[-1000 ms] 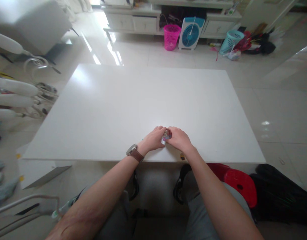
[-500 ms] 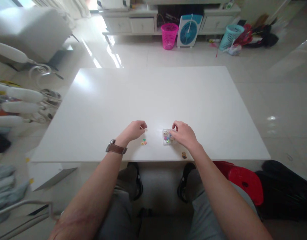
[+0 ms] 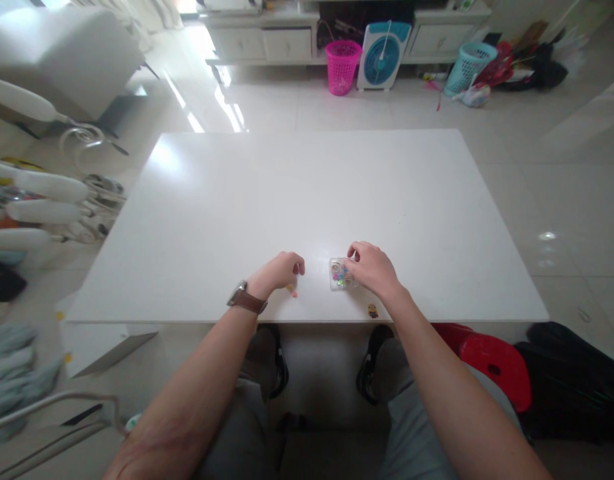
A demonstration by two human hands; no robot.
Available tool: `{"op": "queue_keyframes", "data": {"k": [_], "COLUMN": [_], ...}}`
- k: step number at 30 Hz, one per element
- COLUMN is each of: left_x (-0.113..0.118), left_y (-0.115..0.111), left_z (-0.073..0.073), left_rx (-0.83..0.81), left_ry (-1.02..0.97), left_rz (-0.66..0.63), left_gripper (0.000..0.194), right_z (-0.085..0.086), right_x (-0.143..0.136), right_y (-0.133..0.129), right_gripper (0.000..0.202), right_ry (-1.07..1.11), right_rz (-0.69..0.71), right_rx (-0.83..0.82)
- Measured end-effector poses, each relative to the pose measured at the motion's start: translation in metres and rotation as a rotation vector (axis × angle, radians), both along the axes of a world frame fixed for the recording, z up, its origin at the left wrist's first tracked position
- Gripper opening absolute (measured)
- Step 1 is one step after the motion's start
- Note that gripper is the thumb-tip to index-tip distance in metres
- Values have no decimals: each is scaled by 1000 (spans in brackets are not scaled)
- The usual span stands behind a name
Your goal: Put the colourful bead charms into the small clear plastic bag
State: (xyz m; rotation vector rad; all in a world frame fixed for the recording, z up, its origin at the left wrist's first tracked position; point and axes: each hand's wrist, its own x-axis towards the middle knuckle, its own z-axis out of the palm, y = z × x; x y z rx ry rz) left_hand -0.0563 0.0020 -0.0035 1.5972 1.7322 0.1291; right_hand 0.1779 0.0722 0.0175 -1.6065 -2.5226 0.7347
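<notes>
A small clear compartment box (image 3: pixel 336 281) sits near the table's front edge, with small colourful pieces and ring-like items inside. My right hand (image 3: pixel 371 268) grips its right side, thumb over the top and fingers curled at the far edge, covering part of the box. To the left, my left hand (image 3: pixel 285 269) hovers low with its fingers bent and close together; whatever may be between them is hidden. Under that hand a few tiny coloured pieces (image 3: pixel 294 294) lie partly covered on the table. A small yellow and dark figure piece (image 3: pixel 373 311) lies below the box, by the front edge.
The white table (image 3: pixel 307 187) stretches away in front of me. Beyond it stand a pink basket (image 3: pixel 342 70), a blue and white fan (image 3: pixel 383 57) and a light-blue basket (image 3: pixel 467 70). A red stool (image 3: pixel 497 367) is at the right, below the table edge.
My left hand has moved right and nearer to me, now over the tiny coloured pieces, with its fingers turned down. My right hand stays at the box. The view has shifted slightly.
</notes>
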Motion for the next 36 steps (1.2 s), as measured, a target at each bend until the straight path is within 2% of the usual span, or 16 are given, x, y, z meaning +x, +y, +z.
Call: {"op": "queue_keyframes", "data": {"k": [5,8,12,15,23,31,36], "left_x": [3,14,24,28,33,36,39], "left_y": [2,5,9,10,12,13,13], "left_z": [6,12,13,11,12,9,14], "left_rx": [111,104,61,45,-16,10,-20], "left_ry": [-103,-346,-708,-834,-969,-951,-979], "left_rz": [31,143,310,371,409,396,421], "left_gripper": [24,18,30,36,34,27,25], "right_z": [0,2,6,4,2,3,3], "right_x": [-1,-2,-6,-9,-12,-11,-10], "right_y": [1,0,-5,-10,-12,-11,-11], "right_gripper": [11,9,7,8,11,10,10], "right_ry": [32,141,379,489,575,569,551], "right_rz": [-5,55,172,183,131,126,122], "right_rx": [11,11,-108,-200,-231,-180,-155]}}
